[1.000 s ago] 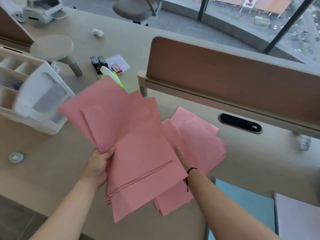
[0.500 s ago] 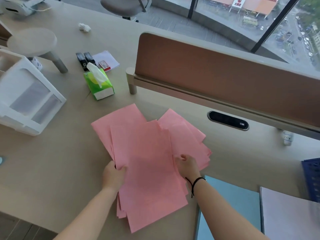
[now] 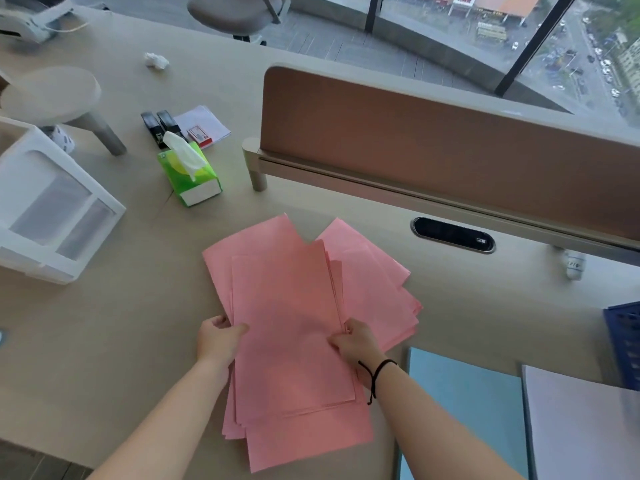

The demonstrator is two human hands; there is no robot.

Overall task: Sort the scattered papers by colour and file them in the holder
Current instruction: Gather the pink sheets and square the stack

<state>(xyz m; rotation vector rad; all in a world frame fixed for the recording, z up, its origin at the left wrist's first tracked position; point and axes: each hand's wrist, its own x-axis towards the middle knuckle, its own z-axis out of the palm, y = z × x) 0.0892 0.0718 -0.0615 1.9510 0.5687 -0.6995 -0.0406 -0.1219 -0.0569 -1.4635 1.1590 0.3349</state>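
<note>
A loose stack of pink papers (image 3: 287,306) lies fanned on the beige desk (image 3: 104,334) in front of me. My left hand (image 3: 218,339) grips the stack's left edge, thumb on top. My right hand (image 3: 356,342), with a black band at the wrist, pinches the top sheets at their right edge. More pink sheets (image 3: 377,289) splay out to the right underneath. A blue paper pile (image 3: 467,410) and a pale lilac pile (image 3: 575,427) lie at the lower right. The white file holder (image 3: 52,206) stands at the left.
A green tissue box (image 3: 190,178) sits behind the papers, with two black staplers (image 3: 161,128) and a small notepad (image 3: 204,126) beyond. A brown desk divider (image 3: 433,143) runs across the right. A blue basket (image 3: 623,344) is at the right edge. A crumpled paper ball (image 3: 156,60) lies far back.
The pink stack, held up in the air a second ago, now lies flat on the desk. Both hands have shifted to its side edges, and the view has turned slightly right.
</note>
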